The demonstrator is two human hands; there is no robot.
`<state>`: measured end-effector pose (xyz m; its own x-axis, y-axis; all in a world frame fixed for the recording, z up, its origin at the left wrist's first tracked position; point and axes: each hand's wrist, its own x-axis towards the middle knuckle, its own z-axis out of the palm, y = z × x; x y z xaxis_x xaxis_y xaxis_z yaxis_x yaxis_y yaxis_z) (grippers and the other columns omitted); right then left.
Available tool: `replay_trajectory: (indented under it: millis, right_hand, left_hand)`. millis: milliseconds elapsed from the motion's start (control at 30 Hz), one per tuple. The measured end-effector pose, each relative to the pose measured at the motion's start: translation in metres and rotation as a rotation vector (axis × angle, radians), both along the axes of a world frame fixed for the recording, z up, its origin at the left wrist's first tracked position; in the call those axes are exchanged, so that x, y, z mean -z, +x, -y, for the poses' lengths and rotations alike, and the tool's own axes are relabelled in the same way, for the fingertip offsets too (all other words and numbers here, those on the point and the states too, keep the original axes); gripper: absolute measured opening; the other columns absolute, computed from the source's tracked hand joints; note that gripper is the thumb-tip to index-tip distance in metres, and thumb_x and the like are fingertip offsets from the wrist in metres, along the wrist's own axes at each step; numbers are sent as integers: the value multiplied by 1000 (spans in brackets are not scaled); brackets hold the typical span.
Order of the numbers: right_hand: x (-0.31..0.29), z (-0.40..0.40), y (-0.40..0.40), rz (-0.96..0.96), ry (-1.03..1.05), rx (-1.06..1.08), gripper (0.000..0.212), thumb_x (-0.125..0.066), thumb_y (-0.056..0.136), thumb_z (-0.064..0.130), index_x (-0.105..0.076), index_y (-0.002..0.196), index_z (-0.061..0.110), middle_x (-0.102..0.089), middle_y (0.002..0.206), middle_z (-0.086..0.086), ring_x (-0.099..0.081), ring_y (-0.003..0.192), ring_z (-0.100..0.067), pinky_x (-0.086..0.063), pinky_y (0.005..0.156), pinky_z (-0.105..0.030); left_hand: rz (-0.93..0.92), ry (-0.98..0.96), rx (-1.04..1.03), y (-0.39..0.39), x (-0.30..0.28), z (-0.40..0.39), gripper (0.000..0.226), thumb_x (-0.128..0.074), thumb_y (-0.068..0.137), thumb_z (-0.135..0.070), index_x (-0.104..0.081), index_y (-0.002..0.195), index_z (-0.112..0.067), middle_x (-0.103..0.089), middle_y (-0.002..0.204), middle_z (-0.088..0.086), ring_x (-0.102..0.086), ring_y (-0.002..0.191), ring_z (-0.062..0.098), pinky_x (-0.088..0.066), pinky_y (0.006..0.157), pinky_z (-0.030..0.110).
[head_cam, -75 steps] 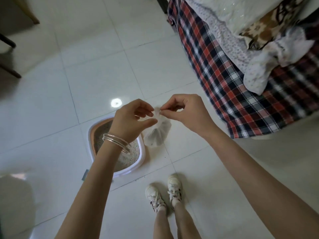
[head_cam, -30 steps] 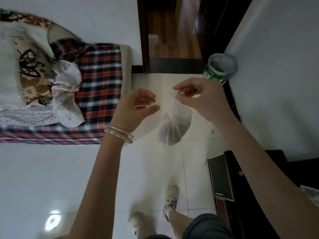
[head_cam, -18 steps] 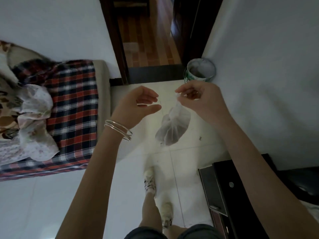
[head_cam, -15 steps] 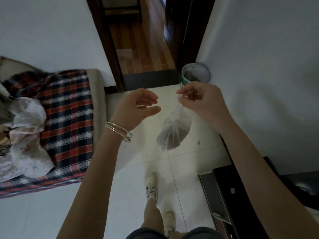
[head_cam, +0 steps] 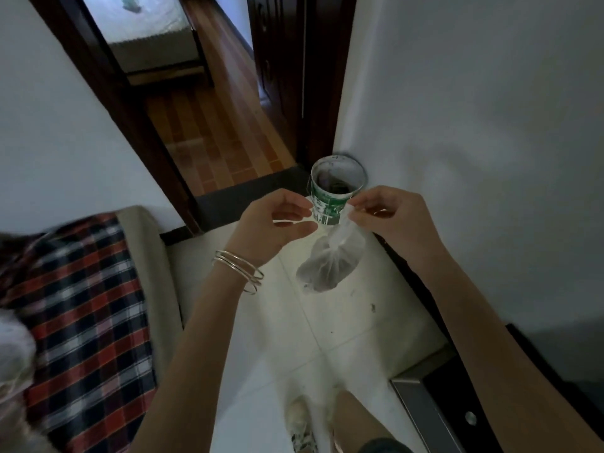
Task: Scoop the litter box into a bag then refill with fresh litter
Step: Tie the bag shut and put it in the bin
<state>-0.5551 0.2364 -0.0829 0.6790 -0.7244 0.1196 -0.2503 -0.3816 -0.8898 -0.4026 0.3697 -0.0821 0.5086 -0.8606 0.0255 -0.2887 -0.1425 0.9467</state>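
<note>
Item: small clear plastic bag [head_cam: 330,263], neck gathered, dark contents bunched in the bottom. Your right hand [head_cam: 390,220] pinches the twisted top of the bag between thumb and fingertips; the bag hangs free straight below that pinch, above the white tile floor [head_cam: 284,348].

Item: your left hand [head_cam: 271,223], just left of the pinch, fingers loosely curled, thumb extended toward the bag's neck. You cannot tell whether it touches the plastic. Silver bangles [head_cam: 238,271] sit on that wrist.

Item: green-and-white bucket [head_cam: 336,191], directly beyond the pinch, on the floor against the wall corner, dark matter inside.

Item: plaid-covered bed [head_cam: 81,308], well left of the grip.

Item: dark cabinet [head_cam: 457,410], below and right of the grip.

Item: your shoe [head_cam: 302,426], below the hanging bag.
</note>
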Motion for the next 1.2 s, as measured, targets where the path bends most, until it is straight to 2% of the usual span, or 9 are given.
replay_trajectory:
  millis: [133,300,433,667,833,1000,1200]
  right_hand:
    - [5,38,31,-5,1,11,11,-72,79,13,-70,90,16,-70,84,0,-63,73,-10,-53,72,-21]
    - [17,95,73,-18,-9,-4,12,-72,79,15,-70,91,17,-67,80,9,-63,72,-4,-53,71,-15]
    - [18,146,102,10,12,-17,13,-72,80,10,-70,92,9,-67,80,3,-61,67,0,-51,70,-11]
    - [27,236,148,-5,-22,-26,15,-73,79,10,-71,92,3,-71,86,-7,-66,75,-14,-54,79,-22]
    - [30,290,185,-10,45,-2,12,-72,79,9,-71,91,10,-70,84,0,-63,72,-4,-51,76,-15]
    - [37,342,224,-4,102,35,15,-72,77,8,-69,82,23,-70,80,3,-64,70,-5,-51,71,-14]
    - [58,399,269,-39,155,141,15,-75,75,11,-70,82,23,-71,79,6,-66,70,-1,-52,73,-13]
  left_hand:
    - [44,9,44,29,6,40,26,-73,73,-14,-57,84,-31,-63,86,-14,-60,75,-8,-47,71,4]
    - [37,22,38,68,16,101,25,-73,72,-11,-59,86,-27,-64,86,-12,-62,77,0,-48,72,6]
    - [11,37,45,94,16,153,24,-73,72,-10,-61,87,-24,-64,85,-12,-61,74,-7,-48,71,7]
    - [-12,53,22,140,21,241,25,-74,71,-9,-62,91,-19,-64,85,-12,-62,77,-4,-51,78,13]
    - [-53,75,-8,177,32,292,25,-74,71,-7,-62,90,-17,-65,85,-9,-63,75,-5,-50,75,9]
    - [-59,86,1,222,45,346,25,-71,73,-2,-62,95,-10,-64,85,-10,-61,73,-10,-46,70,4]
    - [-87,107,92,279,67,416,24,-69,74,2,-62,95,-5,-63,84,-9,-61,71,-10,-47,69,5]
